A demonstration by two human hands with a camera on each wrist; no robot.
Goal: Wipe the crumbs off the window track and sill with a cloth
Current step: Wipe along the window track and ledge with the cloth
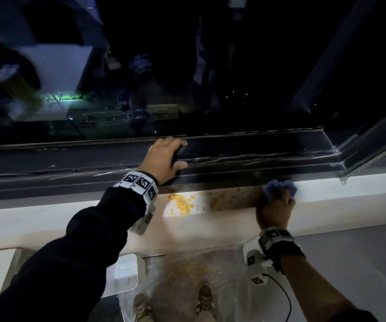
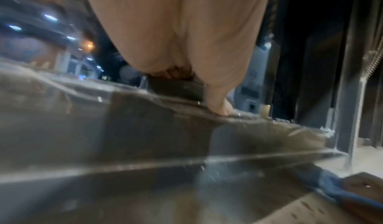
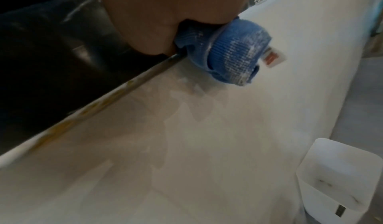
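So we clench soft, light blue cloth (image 1: 280, 185) bunched in right hand (image 1: 274, 209) on sill (image 1: 350, 194); crumbs (image 1: 182, 204) at 9 o'clock. Left hand (image 1: 164, 159) flat, fingers relaxed, on window track (image 1: 257, 149). Grip mid-wad, w/ firm press.

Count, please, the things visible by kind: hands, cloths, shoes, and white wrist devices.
Hands: 2, the left hand and the right hand
Blue cloth: 1
Shoes: 2
White wrist devices: 2
Total: 7
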